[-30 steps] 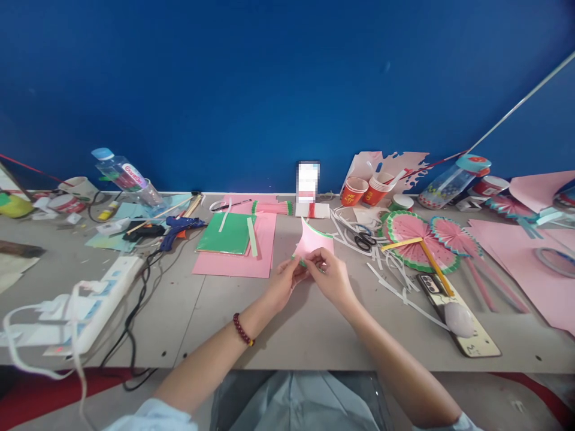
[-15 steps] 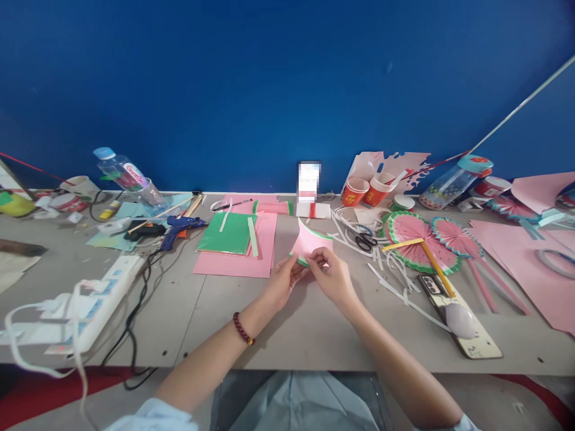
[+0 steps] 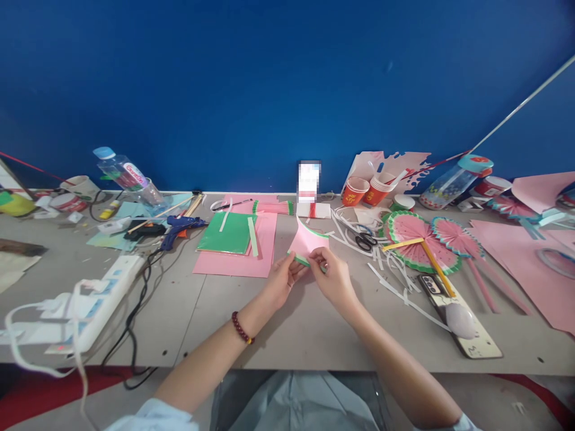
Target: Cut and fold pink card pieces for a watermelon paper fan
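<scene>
On your left, a white power strip [image 3: 110, 308] is lying on the gray worktop [image 3: 215, 293], and behind it a clear bottle [image 3: 121, 170] with a blue cap is leaning over. Next, a blue glue gun [image 3: 182, 224] is resting near a green sheet [image 3: 223, 234], which is lying on top of a bigger pink sheet [image 3: 233, 266].

In the middle, your left hand [image 3: 283, 281] is pinching the near edge of a small pink paper [image 3: 309, 240] with green edges. The paper is curving up between your hands and reaching away from you. Your right hand [image 3: 333, 275] is holding the same near edge, farther right, with its fingers closed on it too.

Past that, black scissors [image 3: 366, 241] are lying among white paper strips [image 3: 390, 290]. A big watermelon fan [image 3: 406, 236] and a smaller fan [image 3: 456, 236] are touching side by side. Closer to you, a phone [image 3: 485, 342] is lying flat.
</scene>
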Available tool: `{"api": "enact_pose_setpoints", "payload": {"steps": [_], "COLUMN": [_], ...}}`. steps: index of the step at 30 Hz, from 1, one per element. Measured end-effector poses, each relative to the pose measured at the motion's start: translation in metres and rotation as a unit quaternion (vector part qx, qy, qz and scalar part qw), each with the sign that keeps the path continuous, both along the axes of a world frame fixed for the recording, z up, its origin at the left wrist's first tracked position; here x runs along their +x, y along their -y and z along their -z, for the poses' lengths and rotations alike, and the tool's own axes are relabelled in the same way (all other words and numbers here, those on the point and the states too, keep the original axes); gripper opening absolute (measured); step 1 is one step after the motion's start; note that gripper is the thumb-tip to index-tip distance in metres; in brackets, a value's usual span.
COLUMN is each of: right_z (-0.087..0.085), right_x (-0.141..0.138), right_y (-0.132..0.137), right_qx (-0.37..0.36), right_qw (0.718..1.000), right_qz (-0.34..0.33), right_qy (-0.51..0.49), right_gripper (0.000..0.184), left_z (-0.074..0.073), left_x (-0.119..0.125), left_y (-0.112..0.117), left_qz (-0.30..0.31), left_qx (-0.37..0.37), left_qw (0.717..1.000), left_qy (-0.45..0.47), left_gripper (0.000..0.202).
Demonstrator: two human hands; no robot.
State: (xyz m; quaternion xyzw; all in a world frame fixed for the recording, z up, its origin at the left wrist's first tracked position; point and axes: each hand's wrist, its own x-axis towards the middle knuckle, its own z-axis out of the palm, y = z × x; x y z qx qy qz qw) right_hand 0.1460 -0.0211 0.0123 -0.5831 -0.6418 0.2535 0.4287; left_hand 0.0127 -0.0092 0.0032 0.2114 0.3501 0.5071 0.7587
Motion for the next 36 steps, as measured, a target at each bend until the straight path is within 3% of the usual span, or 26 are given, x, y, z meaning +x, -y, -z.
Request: {"api": "enact_pose_setpoints", "payload": {"steps": [17, 25, 29, 36], "right_z": [0.001, 0.000, 0.000, 0.000], "right_x": [0.002, 0.003, 0.002, 0.000], "right_y": [0.001, -0.002, -0.002, 0.000], "right_qx": [0.003, -0.005, -0.018, -0.017], "right_qw": [0.998, 1.000, 1.000, 1.000], "right_qz": [0.008, -0.009, -0.016, -0.021], "right_qy": [0.060, 0.008, 0.011, 0.002], "right_gripper": [0.008, 0.005, 0.006, 0.007], "left_z": [0.001, -0.003, 0.001, 0.008], "left_x": [-0.002, 0.000, 0.001, 0.001], "left_y": [-0.002, 0.003, 0.004, 0.003], "left_qz": [0.007, 0.048, 0.017, -0.025], "left_qx": [-0.015, 0.070, 0.048, 0.021], "left_qw": [1.000, 0.995, 0.996, 0.994], "left_qy": [0.010, -0.048, -0.072, -0.100], "left_gripper": [0.025, 0.033, 0.024, 0.025]}}
